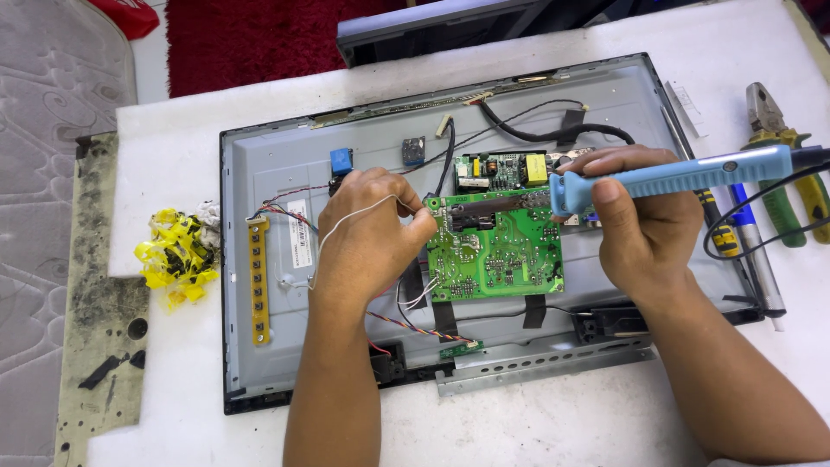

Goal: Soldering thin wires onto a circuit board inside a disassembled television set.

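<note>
A green circuit board [501,255] lies on the grey metal back of an opened flat screen [285,346]. My right hand [644,220] grips a blue soldering iron [683,175]; its dark tip reaches left over the board's top edge. My left hand [367,233] pinches a thin silver solder wire [346,216] just left of the board, and the wire's end points toward the iron tip. A second green board [501,169] with yellow parts sits behind the first, partly hidden by my right hand.
A yellow button strip [258,281] lies at the panel's left. Crumpled yellow tape [177,251] sits on the white table. Pliers with green-yellow handles [782,164], a pen and a screwdriver lie at the right. A loose metal bracket [545,363] rests near the panel's front edge.
</note>
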